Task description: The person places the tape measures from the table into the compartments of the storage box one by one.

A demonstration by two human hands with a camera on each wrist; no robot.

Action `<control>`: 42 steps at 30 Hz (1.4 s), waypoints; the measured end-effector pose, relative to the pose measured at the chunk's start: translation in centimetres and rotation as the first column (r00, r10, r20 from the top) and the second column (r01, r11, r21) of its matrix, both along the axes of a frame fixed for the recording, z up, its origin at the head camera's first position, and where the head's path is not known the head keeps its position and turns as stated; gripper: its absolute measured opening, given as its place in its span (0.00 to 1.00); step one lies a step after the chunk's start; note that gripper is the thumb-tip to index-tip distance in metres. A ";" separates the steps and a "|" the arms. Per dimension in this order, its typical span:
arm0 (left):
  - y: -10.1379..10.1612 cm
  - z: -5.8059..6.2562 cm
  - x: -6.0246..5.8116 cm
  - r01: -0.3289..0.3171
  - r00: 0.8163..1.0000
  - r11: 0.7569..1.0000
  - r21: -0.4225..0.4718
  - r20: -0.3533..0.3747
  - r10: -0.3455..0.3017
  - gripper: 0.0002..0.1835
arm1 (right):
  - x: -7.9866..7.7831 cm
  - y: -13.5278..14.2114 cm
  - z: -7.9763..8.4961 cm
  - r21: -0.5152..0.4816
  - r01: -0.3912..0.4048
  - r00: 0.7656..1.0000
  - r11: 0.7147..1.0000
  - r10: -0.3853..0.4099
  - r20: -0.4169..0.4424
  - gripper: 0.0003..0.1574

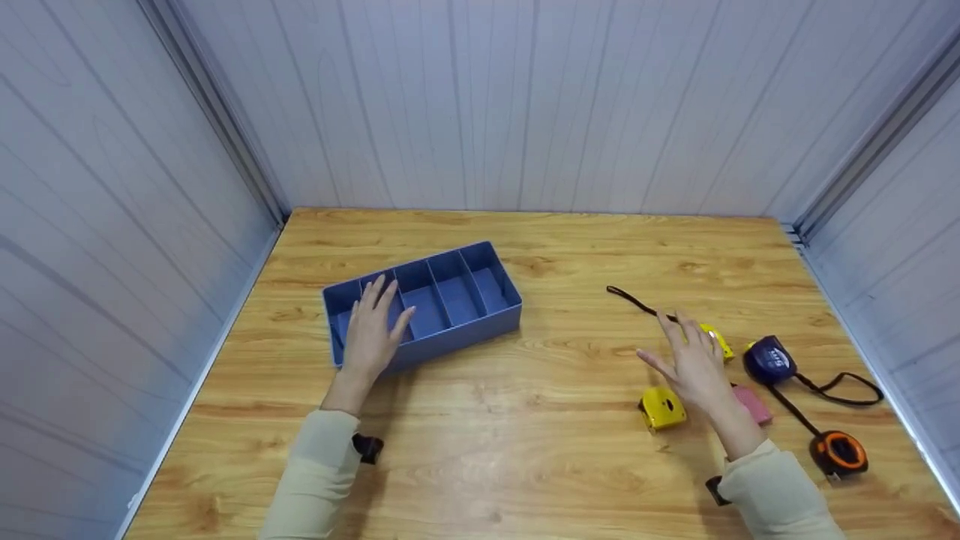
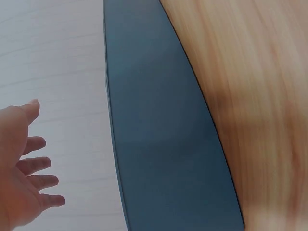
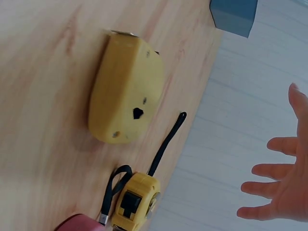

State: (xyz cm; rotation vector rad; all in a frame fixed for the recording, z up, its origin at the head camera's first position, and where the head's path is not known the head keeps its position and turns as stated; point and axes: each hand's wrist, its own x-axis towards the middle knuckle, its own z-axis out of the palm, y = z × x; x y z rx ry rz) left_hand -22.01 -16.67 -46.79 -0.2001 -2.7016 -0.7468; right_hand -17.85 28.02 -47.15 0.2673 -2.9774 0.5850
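Observation:
A blue box (image 1: pixel 461 341) divided into a row of compartments stands left of the table's middle. My left hand (image 1: pixel 371 330) hovers over its left end, fingers spread and holding nothing; the box's side wall (image 2: pixel 154 115) fills much of the left wrist view. On the right, my right hand (image 1: pixel 697 367) hangs above a group of tape measures, fingers apart and nothing in them. A yellow tape measure (image 1: pixel 663 409) lies just left of its palm. Another yellow tape measure (image 3: pixel 136 202) with a black strap is partly hidden behind the fingers. A pink item (image 1: pixel 752 405) shows beside the wrist, partly covered.
Farther right lie a dark blue tape measure (image 1: pixel 771 360) with a looped black cord and a black-and-orange tape measure (image 1: pixel 838 454) with a strap. Pale panel walls (image 1: pixel 487 105) enclose the wooden table (image 1: pixel 510 450) at the back and both sides.

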 end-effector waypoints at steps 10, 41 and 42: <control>-2.0 -0.9 1.0 -0.013 0.998 1.000 0.020 -0.056 0.014 0.25 | 1.8 0.4 -1.9 -0.024 -0.035 0.999 0.999 0.034 -0.015 0.45; -6.5 -4.5 3.5 -0.203 0.979 0.969 0.141 0.027 0.201 0.28 | 4.5 2.5 -6.8 -0.146 -0.119 0.993 0.982 0.114 -0.039 0.41; -6.6 -4.6 3.5 -0.207 0.978 0.965 0.159 0.042 0.203 0.28 | 4.5 2.5 -6.8 -0.145 -0.113 0.994 0.983 0.111 -0.022 0.42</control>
